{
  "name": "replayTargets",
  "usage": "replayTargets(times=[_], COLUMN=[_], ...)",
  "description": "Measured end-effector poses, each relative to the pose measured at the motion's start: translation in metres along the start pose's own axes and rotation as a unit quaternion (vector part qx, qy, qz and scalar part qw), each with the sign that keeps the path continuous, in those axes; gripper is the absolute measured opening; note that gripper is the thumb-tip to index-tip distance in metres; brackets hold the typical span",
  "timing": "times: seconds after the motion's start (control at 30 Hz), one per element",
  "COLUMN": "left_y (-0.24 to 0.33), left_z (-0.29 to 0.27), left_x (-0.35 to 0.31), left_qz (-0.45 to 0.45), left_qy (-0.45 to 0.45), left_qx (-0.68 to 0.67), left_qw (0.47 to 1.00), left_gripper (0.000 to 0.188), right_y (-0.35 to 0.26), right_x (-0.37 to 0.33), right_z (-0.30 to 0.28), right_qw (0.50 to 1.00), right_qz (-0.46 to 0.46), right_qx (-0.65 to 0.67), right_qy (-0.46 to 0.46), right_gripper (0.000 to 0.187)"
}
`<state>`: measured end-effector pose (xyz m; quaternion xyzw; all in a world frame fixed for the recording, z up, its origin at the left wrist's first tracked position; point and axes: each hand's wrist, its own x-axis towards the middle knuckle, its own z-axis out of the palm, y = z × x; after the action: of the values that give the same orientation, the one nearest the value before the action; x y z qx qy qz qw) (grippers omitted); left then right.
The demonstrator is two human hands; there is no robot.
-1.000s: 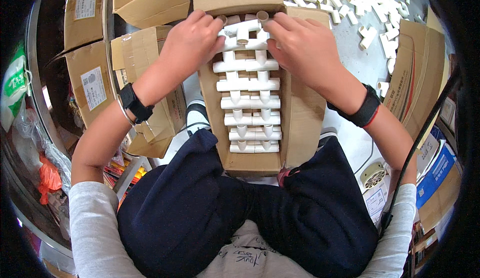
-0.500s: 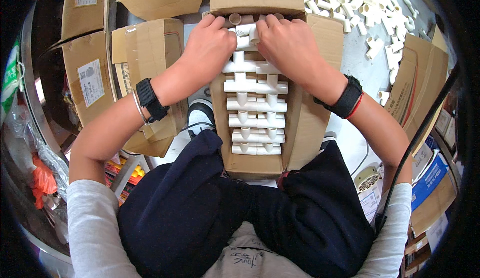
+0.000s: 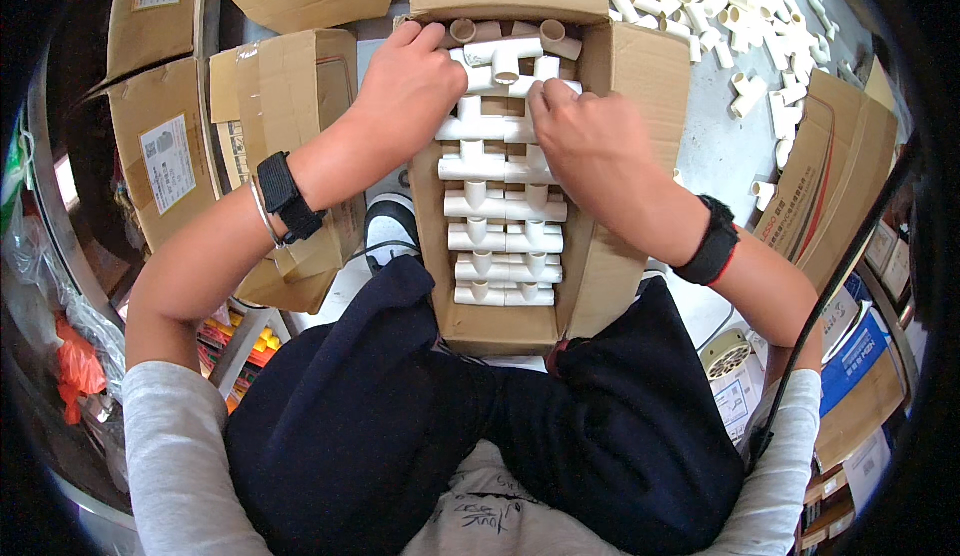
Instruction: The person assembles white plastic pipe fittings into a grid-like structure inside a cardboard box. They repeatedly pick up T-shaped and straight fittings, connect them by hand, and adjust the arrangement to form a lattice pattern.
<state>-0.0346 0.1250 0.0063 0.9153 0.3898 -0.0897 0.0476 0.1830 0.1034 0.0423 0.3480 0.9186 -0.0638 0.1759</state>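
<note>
Between my knees stands an open cardboard box [image 3: 500, 334] with white plastic pipe tees [image 3: 497, 203] packed inside in two columns. At its far end, a loose tee [image 3: 507, 56] lies across the others, its stem toward me. My left hand [image 3: 415, 74] is closed at the left end of this tee, by the box's left wall; its fingertips are hidden. My right hand [image 3: 590, 126] is closed, thumb and forefinger pinching a tee [image 3: 548, 74] in the right column. Brownish-looking pipe ends [image 3: 463, 31] show against the far wall.
A heap of loose white fittings [image 3: 720, 1] covers the floor at the far right. Cardboard boxes [image 3: 285, 106] stand on the left, another carton [image 3: 825, 166] on the right. A black cable [image 3: 840, 301] runs down past my right arm. The box's right flap [image 3: 640, 146] is folded outward.
My right hand has moved toward me and right, off the top tee onto one in the right column. The top tee now lies uncovered, stem toward me. My left hand shifted slightly left.
</note>
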Motion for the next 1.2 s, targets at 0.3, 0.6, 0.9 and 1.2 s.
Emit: replayTargets(times=[0.3,0.6,0.9,1.2], left_y=[0.002,0.008,0.008,0.008], left_z=[0.000,-0.002,-0.002,-0.002], left_x=[0.001,0.001,-0.001,0.000], left_qz=[0.007,0.010,0.012,0.014], left_qy=[0.016,0.003,0.022,0.003], left_qx=[0.026,0.044,0.086,0.075], left_qw=[1.000,0.999,0.996,0.997], left_gripper=[0.012,0.007,0.005,0.007], right_y=[-0.014,-0.010,-0.004,-0.014], right_x=[0.021,0.023,0.022,0.042], right_z=[0.007,0.017,0.020,0.026], right_qw=[0.998,0.995,0.992,0.980], right_qz=[0.052,0.066,0.044,0.069], right_qx=[-0.005,-0.056,-0.047,-0.069], right_qy=[-0.043,0.046,0.108,0.172], right_gripper=[0.042,0.017,0.008,0.013])
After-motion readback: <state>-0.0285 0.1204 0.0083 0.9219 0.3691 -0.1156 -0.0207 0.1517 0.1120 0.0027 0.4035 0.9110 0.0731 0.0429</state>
